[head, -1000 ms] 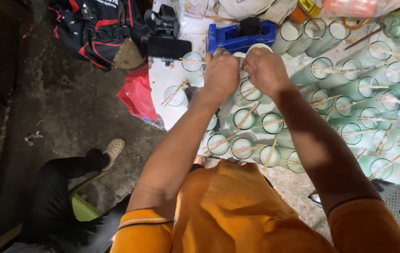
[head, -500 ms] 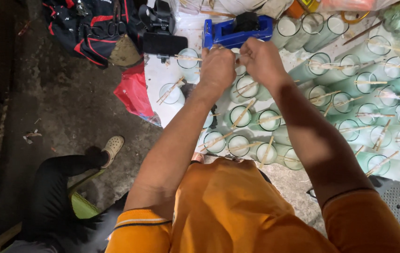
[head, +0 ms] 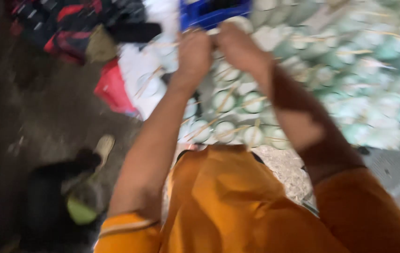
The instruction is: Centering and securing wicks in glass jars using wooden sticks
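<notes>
The frame is blurred by motion. My left hand (head: 194,54) and my right hand (head: 239,47) are held together at the top, fingers curled, over rows of pale green cups (head: 251,103) with thin wooden sticks standing in them. A pale cup rim (head: 215,31) shows between the two hands, and both seem closed on it. The fingertips are hidden. My orange sleeves and shirt (head: 223,206) fill the bottom of the view.
A blue plastic object (head: 204,14) lies just beyond the hands. A red bag (head: 113,89) and a black and red bag (head: 64,28) sit on the dark floor at left. A person's dark leg and pale shoe (head: 102,145) are at lower left. A grey round stool (head: 389,166) stands at right.
Both hands have stayed together and shifted slightly farther up over the cups, toward the blue object. The view has swung and gone blurry.
</notes>
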